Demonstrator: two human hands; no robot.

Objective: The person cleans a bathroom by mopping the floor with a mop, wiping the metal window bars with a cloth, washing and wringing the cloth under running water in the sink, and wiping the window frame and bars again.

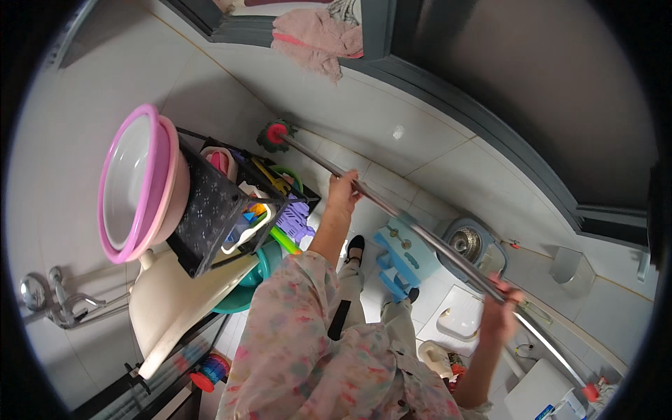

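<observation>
A long metal mop pole (pixel 446 241) runs diagonally in front of me. My left hand (pixel 344 190) grips its upper stretch, and farther down my right hand (pixel 500 312), slightly blurred, is closed around it. At the pole's far end, a mop head (pixel 276 133) with a red centre and dark green fringe is by the wall corner. A red fitting (pixel 590 391) caps the opposite end, close to a pale fringed bundle. Beneath the pole, a light blue step stool (pixel 407 252) stands between my left hand and a grey mop bucket (pixel 464 247) with a metal spin basket.
Left of me, a black shelf rack (pixel 210 210) carries stacked pink basins (pixel 128 184) and toys. A cream baby bathtub (pixel 173 299) leans below it, beside a teal tub (pixel 236 299). A squat toilet (pixel 459 315) is set in the floor at right. A pink towel (pixel 315 39) hangs from the window sill.
</observation>
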